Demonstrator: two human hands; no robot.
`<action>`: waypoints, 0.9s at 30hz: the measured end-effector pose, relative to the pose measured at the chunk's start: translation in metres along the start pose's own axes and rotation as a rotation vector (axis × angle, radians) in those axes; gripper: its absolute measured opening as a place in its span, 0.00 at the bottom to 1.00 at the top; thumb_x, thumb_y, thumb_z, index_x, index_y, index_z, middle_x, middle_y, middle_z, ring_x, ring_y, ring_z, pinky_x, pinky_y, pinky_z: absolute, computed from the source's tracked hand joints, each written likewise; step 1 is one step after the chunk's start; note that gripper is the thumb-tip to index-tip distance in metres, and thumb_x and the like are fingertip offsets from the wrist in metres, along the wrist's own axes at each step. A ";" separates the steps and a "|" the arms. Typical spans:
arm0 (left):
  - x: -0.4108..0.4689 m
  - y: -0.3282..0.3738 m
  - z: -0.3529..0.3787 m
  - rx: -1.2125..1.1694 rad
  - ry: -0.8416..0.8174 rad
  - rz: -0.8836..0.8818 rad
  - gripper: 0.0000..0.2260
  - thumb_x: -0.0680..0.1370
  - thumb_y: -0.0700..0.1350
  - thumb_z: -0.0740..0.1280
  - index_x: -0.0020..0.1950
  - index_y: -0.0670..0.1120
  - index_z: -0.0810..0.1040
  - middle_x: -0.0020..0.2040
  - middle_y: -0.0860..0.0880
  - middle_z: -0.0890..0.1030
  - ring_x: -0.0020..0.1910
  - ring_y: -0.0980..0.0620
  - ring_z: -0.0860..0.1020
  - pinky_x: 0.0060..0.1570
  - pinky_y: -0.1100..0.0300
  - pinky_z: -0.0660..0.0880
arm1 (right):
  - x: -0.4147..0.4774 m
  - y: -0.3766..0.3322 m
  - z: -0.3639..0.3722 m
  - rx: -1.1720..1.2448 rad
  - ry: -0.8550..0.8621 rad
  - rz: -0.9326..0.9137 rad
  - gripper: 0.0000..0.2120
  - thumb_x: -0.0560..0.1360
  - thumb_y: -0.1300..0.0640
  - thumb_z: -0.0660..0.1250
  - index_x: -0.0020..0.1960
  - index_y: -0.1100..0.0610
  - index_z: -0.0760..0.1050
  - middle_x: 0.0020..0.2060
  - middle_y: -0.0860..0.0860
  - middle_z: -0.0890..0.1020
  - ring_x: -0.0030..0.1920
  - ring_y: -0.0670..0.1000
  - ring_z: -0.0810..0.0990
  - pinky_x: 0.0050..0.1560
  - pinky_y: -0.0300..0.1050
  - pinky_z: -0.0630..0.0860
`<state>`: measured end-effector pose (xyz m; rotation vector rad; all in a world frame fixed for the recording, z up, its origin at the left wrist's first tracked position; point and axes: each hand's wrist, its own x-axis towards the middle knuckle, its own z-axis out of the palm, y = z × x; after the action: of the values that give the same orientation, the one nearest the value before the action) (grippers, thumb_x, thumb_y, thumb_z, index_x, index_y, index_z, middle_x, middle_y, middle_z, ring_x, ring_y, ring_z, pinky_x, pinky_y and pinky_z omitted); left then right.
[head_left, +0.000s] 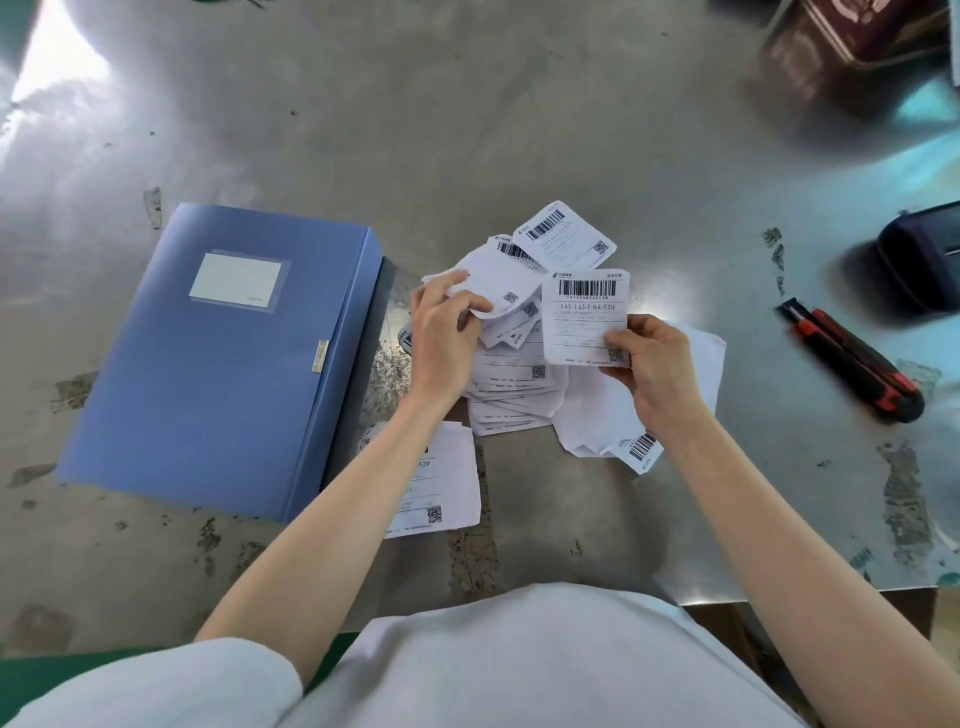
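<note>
A loose heap of white barcode labels lies on the metal table in front of me. My right hand pinches one label by its lower right corner and holds it upright above the heap. My left hand grips a curled label at the heap's left side. One more label lies flat nearer to me, partly under my left forearm. A folded white sheet sits under my right hand.
A closed blue file box lies left of the heap. A red and black utility knife rests to the right, with a dark case behind it. A dark brown tin stands at the far right. The table's near edge runs by my body.
</note>
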<state>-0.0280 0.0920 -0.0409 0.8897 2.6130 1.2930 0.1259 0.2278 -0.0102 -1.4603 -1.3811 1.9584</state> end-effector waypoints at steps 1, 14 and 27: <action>-0.005 0.002 -0.001 -0.013 0.050 0.024 0.12 0.72 0.29 0.66 0.44 0.44 0.84 0.63 0.45 0.75 0.60 0.46 0.67 0.52 0.63 0.68 | 0.000 -0.001 0.001 0.011 -0.007 0.001 0.07 0.74 0.68 0.64 0.45 0.57 0.75 0.44 0.53 0.82 0.39 0.48 0.80 0.34 0.36 0.78; -0.055 0.020 -0.006 -0.534 0.064 -0.138 0.19 0.72 0.24 0.62 0.41 0.46 0.84 0.67 0.46 0.72 0.67 0.51 0.71 0.64 0.57 0.71 | -0.006 -0.003 0.013 0.059 -0.143 0.050 0.06 0.74 0.68 0.66 0.43 0.57 0.75 0.37 0.51 0.81 0.30 0.43 0.81 0.29 0.35 0.75; -0.057 0.025 -0.003 -0.658 -0.017 -0.410 0.12 0.75 0.32 0.67 0.53 0.47 0.74 0.59 0.47 0.78 0.54 0.55 0.80 0.58 0.49 0.77 | -0.007 0.013 0.026 -0.294 -0.099 -0.129 0.07 0.71 0.63 0.72 0.46 0.58 0.76 0.40 0.53 0.81 0.42 0.52 0.79 0.49 0.47 0.78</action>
<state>0.0299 0.0710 -0.0295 0.2407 1.9678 1.8044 0.1093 0.2038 -0.0169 -1.3675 -1.8238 1.8284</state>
